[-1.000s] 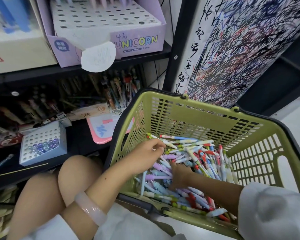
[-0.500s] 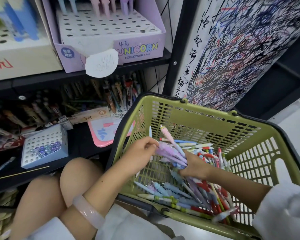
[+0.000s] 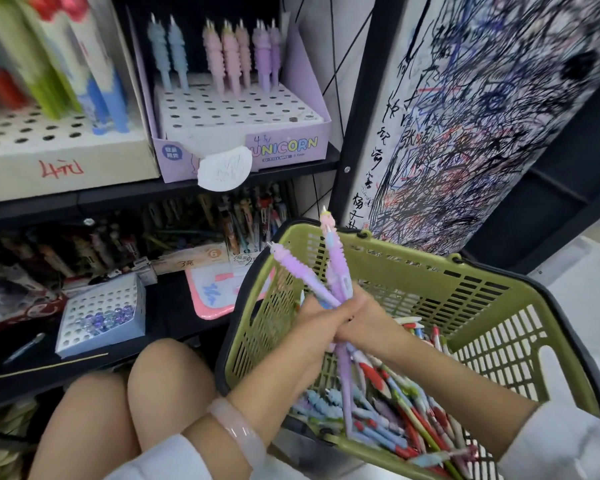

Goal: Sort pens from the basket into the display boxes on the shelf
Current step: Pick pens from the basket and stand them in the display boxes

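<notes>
- Purple pens [image 3: 333,271] bunched upright above the basket [image 3: 499,306], likely squared for holes.
- Left hand [image 3: 321,327] and right hand [image 3: 364,320] both clasp them.
- Unicorn box [image 3: 284,147] waits on the shelf [image 3: 153,192].

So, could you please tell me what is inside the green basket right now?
The green basket holds a loose heap of mixed pens, red, blue, lilac and green. The forearms and the lifted purple pens cover part of the heap, and whatever lies beneath it is hidden.
</notes>
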A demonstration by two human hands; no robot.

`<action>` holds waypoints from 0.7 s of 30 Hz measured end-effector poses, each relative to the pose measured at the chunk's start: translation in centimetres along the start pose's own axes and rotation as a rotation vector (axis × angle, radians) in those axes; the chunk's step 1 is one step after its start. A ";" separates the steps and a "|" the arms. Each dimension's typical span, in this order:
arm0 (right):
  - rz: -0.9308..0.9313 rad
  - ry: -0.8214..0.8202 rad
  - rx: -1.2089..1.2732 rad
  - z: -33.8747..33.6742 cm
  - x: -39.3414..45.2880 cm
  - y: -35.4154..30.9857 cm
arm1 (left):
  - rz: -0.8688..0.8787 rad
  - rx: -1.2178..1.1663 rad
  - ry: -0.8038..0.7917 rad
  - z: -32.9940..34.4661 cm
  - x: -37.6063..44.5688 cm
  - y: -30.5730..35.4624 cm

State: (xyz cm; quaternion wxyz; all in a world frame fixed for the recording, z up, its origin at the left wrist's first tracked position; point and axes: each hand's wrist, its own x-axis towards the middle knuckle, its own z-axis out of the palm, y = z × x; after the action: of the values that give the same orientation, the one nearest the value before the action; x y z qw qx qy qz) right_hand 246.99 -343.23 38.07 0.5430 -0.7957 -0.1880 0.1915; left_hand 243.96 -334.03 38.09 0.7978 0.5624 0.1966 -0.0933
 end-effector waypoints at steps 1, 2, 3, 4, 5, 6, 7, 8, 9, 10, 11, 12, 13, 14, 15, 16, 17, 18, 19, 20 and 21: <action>-0.021 0.045 -0.075 0.3 0.3 -0.4 | 0.046 -0.025 0.118 0.6 0.2 0.1; -0.030 0.074 -0.175 0.5 0.5 -0.9 | 0.081 -0.050 0.214 0.9 0.2 0.3; -0.026 0.085 -0.270 0.6 0.5 -1.3 | 0.091 -0.082 0.257 0.9 0.3 0.7; -0.028 0.089 -0.320 0.5 0.4 -1.5 | 0.094 -0.115 0.243 0.8 0.5 1.0; -0.037 0.088 -0.330 0.4 0.3 -1.6 | 0.097 -0.131 0.174 0.5 0.4 1.3; -0.046 0.079 -0.322 0.3 0.1 -1.8 | 0.099 -0.132 0.097 0.1 0.2 1.6; -0.053 0.070 -0.311 0.2 -0.1 -2.0 | 0.099 -0.141 0.059 0.2 0.1 1.7; -0.058 0.069 -0.303 0.0 -0.2 -2.1 | 0.104 -0.144 0.082 0.5 0.1 1.6; -0.058 0.069 -0.295 -0.3 -0.4 -2.3 | 0.110 -0.159 0.146 0.9 0.0 1.7; -0.051 0.064 -0.290 -0.6 -0.6 -2.4 | 0.129 -0.175 0.222 1.5 -0.2 1.8; -0.046 0.044 -0.274 -0.8 -0.8 -2.5 | 0.145 -0.187 0.267 1.8 -0.4 2.0; -0.054 0.010 -0.237 -0.9 -1.0 -2.5 | 0.162 -0.179 0.268 1.8 -0.3 2.1; -0.069 -0.030 -0.187 -1.0 -1.3 -2.4 | 0.174 -0.173 0.247 1.8 -0.2 2.2; -0.088 -0.061 -0.143 -1.0 -1.6 -2.4 | 0.184 -0.167 0.207 1.5 -0.2 2.2; -0.102 -0.076 -0.114 -1.0 -1.9 -2.4 | 0.186 -0.173 0.170 1.1 -0.4 2.4; -0.113 -0.076 -0.095 -1.0 -2.0 -2.4 | 0.193 -0.164 0.147 0.9 -0.5 2.5; -0.123 -0.068 -0.079 -1.0 -2.0 -2.5 | 0.200 -0.159 0.137 1.0 -0.5 2.6; -0.136 -0.052 -0.075 -1.1 -2.0 -2.5 | 0.221 -0.152 0.121 1.0 -0.5 2.7; -0.153 -0.032 -0.093 -1.2 -1.9 -2.6 | 0.237 -0.158 0.102 1.1 -0.6 2.9; -0.173 -0.009 -0.132 -1.2 -1.9 -2.8 | 0.255 -0.163 0.092 1.2 -0.6 3.1; -0.189 0.012 -0.183 -1.2 -1.9 -3.1 | 0.273 -0.171 0.088 1.1 -0.6 3.3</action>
State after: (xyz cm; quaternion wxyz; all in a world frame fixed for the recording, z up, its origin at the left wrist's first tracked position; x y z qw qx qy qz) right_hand 245.69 -344.14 41.54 0.4848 -0.8217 -0.2757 0.1169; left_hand 244.83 -333.93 41.53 0.8385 0.5176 0.1600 0.0577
